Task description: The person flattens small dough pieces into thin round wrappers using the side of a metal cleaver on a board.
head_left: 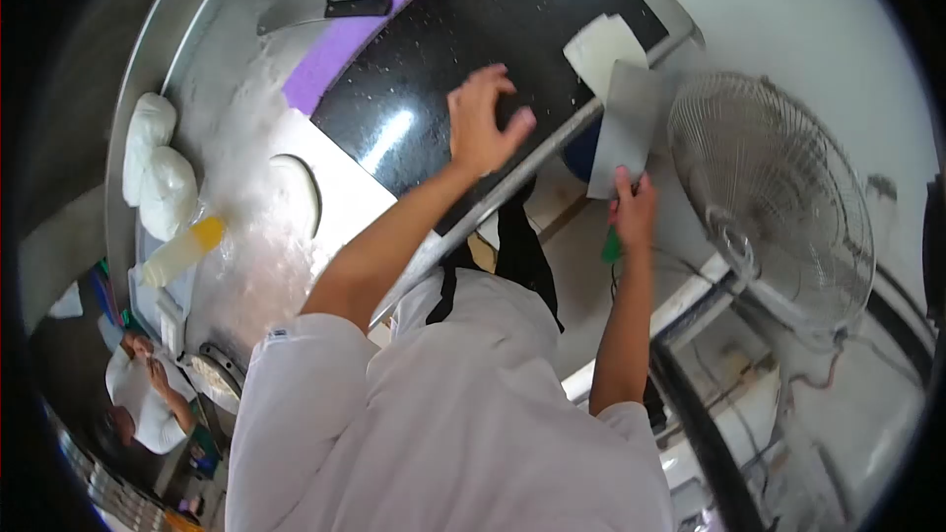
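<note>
My right hand [634, 207] is wrapped round the green handle [612, 244] of a broad-bladed cleaver [627, 123], held beyond the front edge of the black worktop. The blade points away from me, and its far end reaches a white, flat, cloth-like piece [603, 47] at the worktop's right corner. Whether they touch, I cannot tell. Over the glossy black worktop [414, 69], dotted with small white specks, is my left hand [483, 123]. Its fingers are apart, slightly bent, and hold nothing.
A purple strip [340, 49] runs along the worktop's far side, with a black-handled knife [357, 7] across it. Leftward are a floury metal surface [241, 236], a yellow-capped bottle [187, 249] and white bags [163, 177]. A fan [778, 197] stands right. Another person [148, 389] works lower left.
</note>
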{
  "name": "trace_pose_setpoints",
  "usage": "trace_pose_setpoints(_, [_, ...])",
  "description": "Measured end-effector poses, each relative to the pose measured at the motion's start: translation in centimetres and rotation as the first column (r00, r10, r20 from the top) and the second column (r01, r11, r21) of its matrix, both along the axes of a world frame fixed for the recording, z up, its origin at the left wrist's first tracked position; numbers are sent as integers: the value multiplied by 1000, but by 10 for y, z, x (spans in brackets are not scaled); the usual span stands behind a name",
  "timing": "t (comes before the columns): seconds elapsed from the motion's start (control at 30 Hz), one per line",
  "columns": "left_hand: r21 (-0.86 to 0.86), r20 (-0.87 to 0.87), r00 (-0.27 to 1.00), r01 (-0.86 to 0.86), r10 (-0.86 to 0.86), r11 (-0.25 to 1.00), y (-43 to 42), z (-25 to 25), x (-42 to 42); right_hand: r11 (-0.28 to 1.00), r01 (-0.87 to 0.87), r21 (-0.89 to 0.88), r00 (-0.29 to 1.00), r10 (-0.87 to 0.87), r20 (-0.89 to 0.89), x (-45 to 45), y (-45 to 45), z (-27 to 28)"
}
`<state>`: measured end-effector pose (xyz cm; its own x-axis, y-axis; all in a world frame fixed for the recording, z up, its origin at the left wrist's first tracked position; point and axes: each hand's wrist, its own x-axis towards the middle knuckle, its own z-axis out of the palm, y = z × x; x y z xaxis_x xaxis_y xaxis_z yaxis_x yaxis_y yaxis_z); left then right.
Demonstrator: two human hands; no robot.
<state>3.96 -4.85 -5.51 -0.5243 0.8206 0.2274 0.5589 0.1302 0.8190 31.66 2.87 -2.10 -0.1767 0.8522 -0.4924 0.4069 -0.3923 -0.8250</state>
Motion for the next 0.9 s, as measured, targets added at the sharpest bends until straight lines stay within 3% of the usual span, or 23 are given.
trace_pose_setpoints(0.1, [107, 535, 821, -301, 200, 948, 32, -2, -28, 999, 39, -7, 994, -38, 106, 33, -87, -10])
trace_pose_setpoints(0.13, [99, 548, 817, -280, 182, 955, 27, 0, -20, 994, 95, -59, 993, -91, 74, 38, -115, -10])
trace_pose_setpoints(0.17, [79, 183, 937, -314, 296, 946, 23, 2, -9, 983, 148, -112, 989, -145, 41, 42, -139, -10])
trace_pose_setpoints(0.2, [91, -217, 908, -348, 359, 933, 17, 8, -2, 979, 171, -111, 985, -167, 44, 46, -154, -15])
trace_pose_setpoints(0.23, [90, -216, 916, -326, 338, 941, 1, 8, 4, 976, 180, -125, 984, -178, 27, 53, -171, -22])
trace_pose_setpoints(0.3, [-35, -502, 864, 21, -36, 999, -28, 5, 14, 974, 189, -128, 981, -191, -5, 61, -180, -24])
trace_pose_setpoints(0.33, [-61, -519, 854, -86, 42, 994, -24, 2, 8, 985, 115, -125, 993, -117, -9, 64, -178, -26])
trace_pose_setpoints(0.37, [-74, -524, 851, -74, 25, 995, -21, -1, -1, 989, 35, -145, 999, -36, -7, 67, -187, -26])
trace_pose_setpoints(0.4, [46, -69, 973, -216, 219, 975, -3, -2, -21, 989, 37, -141, 999, -41, -28, 54, -178, -20])
trace_pose_setpoints(0.43, [90, 414, 856, -377, 310, 922, 10, 3, -36, 989, -87, -117, 996, 90, 17, 32, -161, -5])
trace_pose_setpoints(0.47, [85, 400, 866, -363, 302, 928, 4, 17, -39, 972, -205, -116, 974, 214, 73, 17, -157, 1])
trace_pose_setpoints(0.53, [181, 520, 849, -213, 90, 960, -9, 46, -35, 904, -426, 27, 905, 426, 11, -13, -137, -23])
trace_pose_setpoints(0.57, [87, 177, 981, -90, 73, 992, -24, 31, -20, 853, -516, 84, 856, 517, 3, -32, -122, -37])
trace_pose_setpoints(0.6, [-71, -147, 987, 62, -71, 996, -44, 13, -5, 791, -596, 140, 798, 602, -4, -47, -113, -46])
trace_pose_setpoints(0.63, [-277, -424, 866, 155, -265, 948, -62, 0, 5, 787, -601, 140, 794, 608, -10, -57, -109, -45])
trace_pose_setpoints(0.67, [-283, -430, 863, 151, -266, 947, -72, -2, 7, 753, -655, 62, 752, 642, 150, -68, -101, -38])
trace_pose_setpoints(0.7, [-424, -468, 822, 113, -324, 899, -77, -6, 6, 722, -691, -24, 683, 664, 303, -77, -91, -30])
trace_pose_setpoints(0.73, [-552, -494, 778, 64, -388, 832, -74, -8, 2, 725, -689, -23, 688, 663, 296, -84, -80, -18])
trace_pose_setpoints(0.8, [-598, -483, 748, 98, -455, 795, -66, -1, -3, 622, -776, 105, 591, 660, 463, -82, -92, 3])
trace_pose_setpoints(0.9, [-602, -512, 694, 130, -506, 788, -34, 2, -13, 661, -750, 20, 586, 651, 483, -90, -82, 1])
